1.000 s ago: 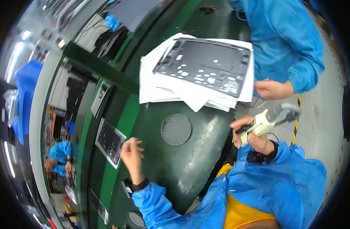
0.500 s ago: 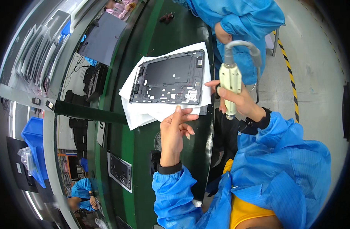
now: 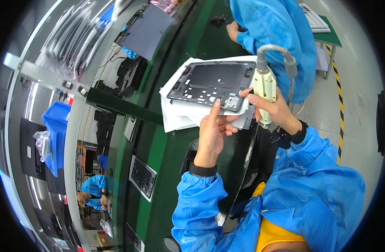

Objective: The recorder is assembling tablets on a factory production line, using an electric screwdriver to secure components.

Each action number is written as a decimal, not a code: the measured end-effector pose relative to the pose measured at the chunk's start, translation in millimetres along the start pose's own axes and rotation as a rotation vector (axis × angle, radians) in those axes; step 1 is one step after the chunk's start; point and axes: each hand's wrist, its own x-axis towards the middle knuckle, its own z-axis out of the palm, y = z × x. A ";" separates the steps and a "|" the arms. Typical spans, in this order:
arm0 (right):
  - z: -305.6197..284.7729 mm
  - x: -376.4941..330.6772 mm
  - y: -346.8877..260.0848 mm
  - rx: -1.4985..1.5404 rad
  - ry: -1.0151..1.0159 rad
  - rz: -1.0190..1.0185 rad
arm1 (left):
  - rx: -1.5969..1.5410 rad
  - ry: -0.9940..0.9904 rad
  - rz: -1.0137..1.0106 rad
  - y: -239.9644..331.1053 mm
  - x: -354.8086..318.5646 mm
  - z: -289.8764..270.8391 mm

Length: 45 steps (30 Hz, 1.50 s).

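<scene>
A person works on a flat dark panel on a long green belt.

The green belt (image 3: 175, 168) is the biggest thing, running from 7 o'clock up to 12 o'clock. On it, near the middle and a bit toward 12 o'clock, white sheets (image 3: 180, 117) lie under the dark grey panel (image 3: 211, 86), a thin plate full of holes and cut-outs. It looks light, stiff and easy to scratch, so the edges seem the best place to hold. The left hand (image 3: 211, 134) is half open, fingers touching the panel's near edge. At 3 o'clock, the right hand (image 3: 276, 110) wraps around a cream screwdriver tool (image 3: 264, 90).
</scene>
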 end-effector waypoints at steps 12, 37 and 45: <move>-13.5 -21.5 30.5 0.098 -0.090 -0.120 | -0.330 0.006 0.277 7.8 24.4 -6.9; 18.6 -19.5 38.7 0.156 -0.523 -0.292 | -0.397 0.638 0.124 -177.4 -268.9 -107.0; 111.8 11.4 76.1 0.222 -0.700 -0.089 | -0.383 0.541 -0.229 -207.7 -275.3 -106.7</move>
